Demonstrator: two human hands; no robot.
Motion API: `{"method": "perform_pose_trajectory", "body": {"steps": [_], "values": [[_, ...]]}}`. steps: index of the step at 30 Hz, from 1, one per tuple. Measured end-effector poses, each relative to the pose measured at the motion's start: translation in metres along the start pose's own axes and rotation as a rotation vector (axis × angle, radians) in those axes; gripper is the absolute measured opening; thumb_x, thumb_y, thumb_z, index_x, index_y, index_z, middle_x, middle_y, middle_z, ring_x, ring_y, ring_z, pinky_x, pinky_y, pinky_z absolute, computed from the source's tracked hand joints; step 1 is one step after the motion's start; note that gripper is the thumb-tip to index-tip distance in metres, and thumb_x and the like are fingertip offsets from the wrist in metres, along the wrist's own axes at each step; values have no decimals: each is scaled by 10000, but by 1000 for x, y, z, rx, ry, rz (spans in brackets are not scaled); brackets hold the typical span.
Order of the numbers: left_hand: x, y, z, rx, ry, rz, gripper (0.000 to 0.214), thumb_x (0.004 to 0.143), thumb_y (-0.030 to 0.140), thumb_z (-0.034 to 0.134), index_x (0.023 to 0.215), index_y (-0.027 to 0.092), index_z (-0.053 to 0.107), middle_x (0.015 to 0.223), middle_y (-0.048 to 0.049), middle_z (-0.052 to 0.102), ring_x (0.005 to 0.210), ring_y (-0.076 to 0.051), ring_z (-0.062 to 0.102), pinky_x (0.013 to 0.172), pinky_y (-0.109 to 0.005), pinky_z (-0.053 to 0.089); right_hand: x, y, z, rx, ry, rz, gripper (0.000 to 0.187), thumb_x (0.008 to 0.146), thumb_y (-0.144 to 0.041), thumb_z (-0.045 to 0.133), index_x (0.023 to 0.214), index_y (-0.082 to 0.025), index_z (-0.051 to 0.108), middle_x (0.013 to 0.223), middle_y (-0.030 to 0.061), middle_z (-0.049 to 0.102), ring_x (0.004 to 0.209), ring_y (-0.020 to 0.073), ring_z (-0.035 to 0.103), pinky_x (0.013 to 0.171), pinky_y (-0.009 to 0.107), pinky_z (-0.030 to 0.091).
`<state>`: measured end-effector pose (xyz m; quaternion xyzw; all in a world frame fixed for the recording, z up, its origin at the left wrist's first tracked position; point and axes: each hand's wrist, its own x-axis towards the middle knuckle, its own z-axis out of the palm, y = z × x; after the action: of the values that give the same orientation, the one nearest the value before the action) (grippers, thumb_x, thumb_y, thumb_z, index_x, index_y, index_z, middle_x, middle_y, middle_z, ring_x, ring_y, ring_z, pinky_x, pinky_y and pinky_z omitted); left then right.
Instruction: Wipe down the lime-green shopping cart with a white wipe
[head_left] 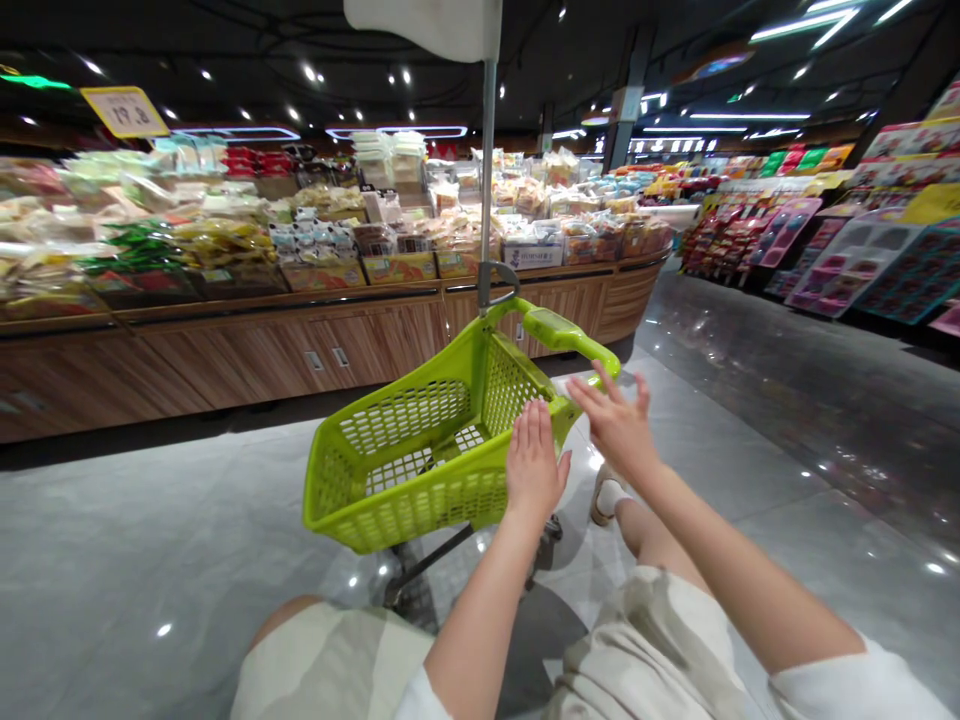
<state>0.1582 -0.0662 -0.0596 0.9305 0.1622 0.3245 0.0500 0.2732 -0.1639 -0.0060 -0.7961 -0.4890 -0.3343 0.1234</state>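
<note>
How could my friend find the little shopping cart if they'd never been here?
Find the long wood-panelled counter piled with packaged goods. On the shiny grey floor in front stands the cart, beside the person's left hand. Unlike the brown counter, it's lime green, with a tall grey pole rising from it.

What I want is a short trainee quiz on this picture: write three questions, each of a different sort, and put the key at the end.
1. True or false: the left hand is wrapped around the upright pole.

2. Which of these is the right hand nearest to?
A) the displayed packages
B) the green handle
C) the ceiling lights

3. Fill in the colour: the price sign at the upper left has a ____ border.

Key
1. False; it is at the near side of the green shopping cart, apart from the pole.
2. B
3. yellow
</note>
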Motion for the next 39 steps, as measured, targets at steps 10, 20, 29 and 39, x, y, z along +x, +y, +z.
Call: {"method": "perform_pose_trajectory", "body": {"steps": [10, 20, 29, 39], "values": [[-1, 1, -3, 1, -17, 3, 861, 880, 341, 531, 1526, 35, 51, 1584, -196, 252, 1491, -276, 163, 1205, -465, 243, -4, -7, 3, 24, -21, -85, 597, 827, -41, 391, 1384, -226, 499, 1412, 73, 553, 1439, 233, 306, 1156, 563, 47], [-3, 3, -1, 2, -15, 0, 879, 867, 328, 539, 1526, 33, 38, 1588, -196, 244, 1495, -270, 142, 1207, -463, 243, -7, -16, 3, -26, 2, -43, 576, 830, -49, 404, 1374, -205, 508, 1413, 87, 550, 1435, 237, 313, 1158, 563, 54], [-3, 7, -3, 5, -27, -5, 887, 875, 370, 535, 1524, 17, 44, 1604, -190, 195, 1499, -266, 112, 1213, -444, 223, -4, -5, 4, -38, 67, 135, 597, 809, -24, 391, 1370, -198, 500, 1403, 83, 560, 1434, 254, 313, 1137, 595, 50], [-4, 9, -2, 22, -14, 12, 908, 878, 385, 538, 1524, 15, 18, 1608, -192, 170, 1500, -263, 107, 1207, -437, 239, -6, 6, 0, -12, 112, 197, 593, 807, -30, 392, 1360, -205, 514, 1384, 89, 576, 1431, 292, 316, 1118, 617, 30]]}}
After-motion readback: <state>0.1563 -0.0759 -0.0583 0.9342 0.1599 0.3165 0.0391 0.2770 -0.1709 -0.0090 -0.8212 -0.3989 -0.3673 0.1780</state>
